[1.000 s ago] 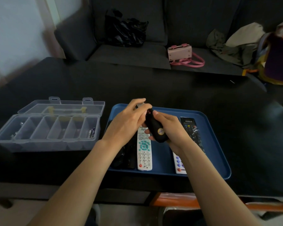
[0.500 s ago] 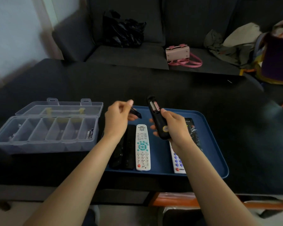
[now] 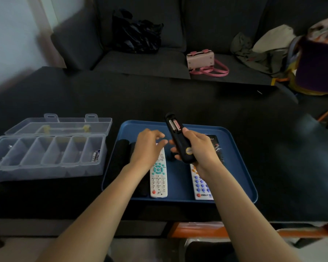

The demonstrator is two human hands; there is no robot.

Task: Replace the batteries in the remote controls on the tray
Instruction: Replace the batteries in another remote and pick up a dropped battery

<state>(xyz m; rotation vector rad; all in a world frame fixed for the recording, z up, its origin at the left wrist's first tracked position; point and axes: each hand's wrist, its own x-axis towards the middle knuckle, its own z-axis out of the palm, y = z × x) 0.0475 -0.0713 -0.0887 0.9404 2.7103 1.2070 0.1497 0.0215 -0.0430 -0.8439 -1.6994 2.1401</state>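
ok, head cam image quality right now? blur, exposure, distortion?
Head view: dim and underexposed, so the black table and the dark remotes at the tray's left side lose detail. Wide-angle bending curves the table edges. Left-hand fingertips are motion-blurred, and the frame's corners smear. The batteries in the held remote stay readable, as do the white remote's buttons.

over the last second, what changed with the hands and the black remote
The left hand pulled the battery cover off the black remote, then let it go and now hovers open. Two batteries are exposed. The right hand kept its grip; the tray stayed put.
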